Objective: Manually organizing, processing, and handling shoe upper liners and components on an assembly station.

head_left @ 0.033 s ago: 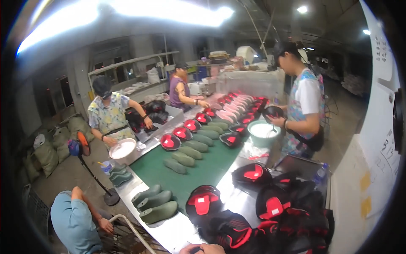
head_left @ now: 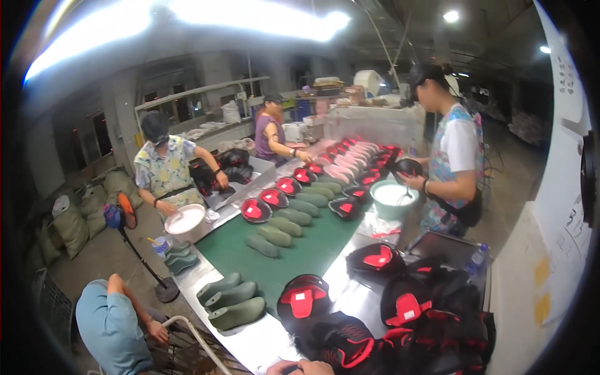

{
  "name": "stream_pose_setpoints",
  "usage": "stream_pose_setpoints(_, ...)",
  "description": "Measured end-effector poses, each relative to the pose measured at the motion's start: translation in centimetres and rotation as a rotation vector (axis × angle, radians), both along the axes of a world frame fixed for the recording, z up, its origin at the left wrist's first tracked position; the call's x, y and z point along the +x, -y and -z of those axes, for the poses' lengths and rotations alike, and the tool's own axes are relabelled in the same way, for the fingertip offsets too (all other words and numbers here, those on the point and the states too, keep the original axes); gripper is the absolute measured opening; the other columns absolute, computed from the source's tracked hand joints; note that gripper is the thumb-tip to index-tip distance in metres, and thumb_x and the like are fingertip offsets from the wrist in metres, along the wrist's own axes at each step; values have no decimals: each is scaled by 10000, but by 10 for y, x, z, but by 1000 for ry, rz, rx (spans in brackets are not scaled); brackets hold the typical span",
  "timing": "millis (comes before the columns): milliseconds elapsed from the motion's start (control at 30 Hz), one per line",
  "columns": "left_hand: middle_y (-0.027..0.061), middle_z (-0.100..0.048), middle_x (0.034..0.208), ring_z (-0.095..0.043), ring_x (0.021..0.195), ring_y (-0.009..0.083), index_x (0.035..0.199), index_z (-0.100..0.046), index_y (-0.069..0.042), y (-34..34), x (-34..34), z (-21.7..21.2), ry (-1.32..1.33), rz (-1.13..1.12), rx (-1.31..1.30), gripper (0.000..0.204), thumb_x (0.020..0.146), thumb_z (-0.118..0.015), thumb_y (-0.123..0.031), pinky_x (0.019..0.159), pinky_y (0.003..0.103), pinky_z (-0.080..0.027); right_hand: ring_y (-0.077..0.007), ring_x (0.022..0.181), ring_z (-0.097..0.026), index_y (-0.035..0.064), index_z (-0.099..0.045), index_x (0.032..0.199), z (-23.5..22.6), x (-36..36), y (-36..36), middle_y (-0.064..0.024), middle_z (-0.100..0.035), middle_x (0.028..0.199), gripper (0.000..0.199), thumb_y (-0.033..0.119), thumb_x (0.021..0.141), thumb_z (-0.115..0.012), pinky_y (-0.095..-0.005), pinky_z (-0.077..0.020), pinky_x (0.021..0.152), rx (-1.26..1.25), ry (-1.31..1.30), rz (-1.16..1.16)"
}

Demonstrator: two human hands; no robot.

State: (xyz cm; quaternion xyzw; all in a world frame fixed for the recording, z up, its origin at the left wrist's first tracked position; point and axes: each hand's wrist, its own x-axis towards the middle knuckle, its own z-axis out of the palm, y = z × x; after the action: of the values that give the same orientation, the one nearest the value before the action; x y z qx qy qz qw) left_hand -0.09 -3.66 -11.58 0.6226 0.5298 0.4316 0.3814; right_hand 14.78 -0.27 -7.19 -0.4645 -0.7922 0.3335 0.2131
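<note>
At the bottom edge, my left hand (head_left: pixel 282 367) and my right hand (head_left: pixel 315 367) are close together, mostly cut off by the frame. Their fingers are bent around a small dark thing (head_left: pixel 291 369) whose kind I cannot make out. Just beyond them lies a black shoe upper (head_left: pixel 340 334) with red lacing and a red collar. Another black upper (head_left: pixel 302 299) with a red lining and a white label sits farther up. Green shoe lasts (head_left: pixel 237 314) stand on the metal edge to the left. More black-and-red uppers (head_left: pixel 406 306) are heaped on the right.
A green conveyor belt (head_left: pixel 219 250) carries lasts, uppers and pink soles. Co-workers stand at both sides, near a white basin (head_left: pixel 185 220) and a pale green bucket (head_left: pixel 394 199). Someone in blue bends beside a metal rail (head_left: pixel 194 331). A bottle (head_left: pixel 477 257) stands at right.
The whole view has shifted very slightly, so things sit a little farther right. My hands stay together at the bottom edge.
</note>
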Motion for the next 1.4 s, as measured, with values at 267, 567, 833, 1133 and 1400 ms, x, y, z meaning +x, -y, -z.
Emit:
stream_pose_setpoints(267,138,-605,838,-596,767,268,893,-607,-8,-8,3,-38,-169,34,102,177,738,-624,-91,682,332,-468,-391,668,-569,34,-538,824,21,-3,-5,-209,-583,682,248,270,768,-489,-470,-445,595,-4,-111,70)
stream_pose_setpoints(567,114,-602,828,-578,736,235,887,-615,-23,-17,-1,-55,-43,54,144,121,776,-590,-65,660,303,-452,-396,662,-550,35,-526,790,14,-8,-10,-223,-552,668,176,197,721,-537,-455,-428,562,10,-333,135)
stream_pose_setpoints(833,85,-610,731,-549,629,145,867,-630,-13,-5,3,-46,-170,-60,49,121,774,-600,-84,567,262,-441,-376,709,-548,25,-545,738,21,-5,-8,-197,-556,737,148,166,693,-546,-439,-432,591,27,-332,171)
stream_pose_setpoints(1133,106,-617,751,-587,651,172,835,-636,-8,10,3,-68,-242,-99,166,117,744,-640,-81,598,276,-469,-346,758,-541,50,-540,804,22,-6,1,-153,-507,879,154,171,708,-544,-414,-443,624,25,-343,72)
stream_pose_setpoints(1400,98,-619,777,-586,690,164,848,-613,16,-10,9,-72,-268,-100,5,144,717,-641,-38,639,265,-460,-356,775,-538,71,-514,836,-4,4,-5,-147,-517,872,126,153,743,-533,-435,-434,625,-26,-369,190)
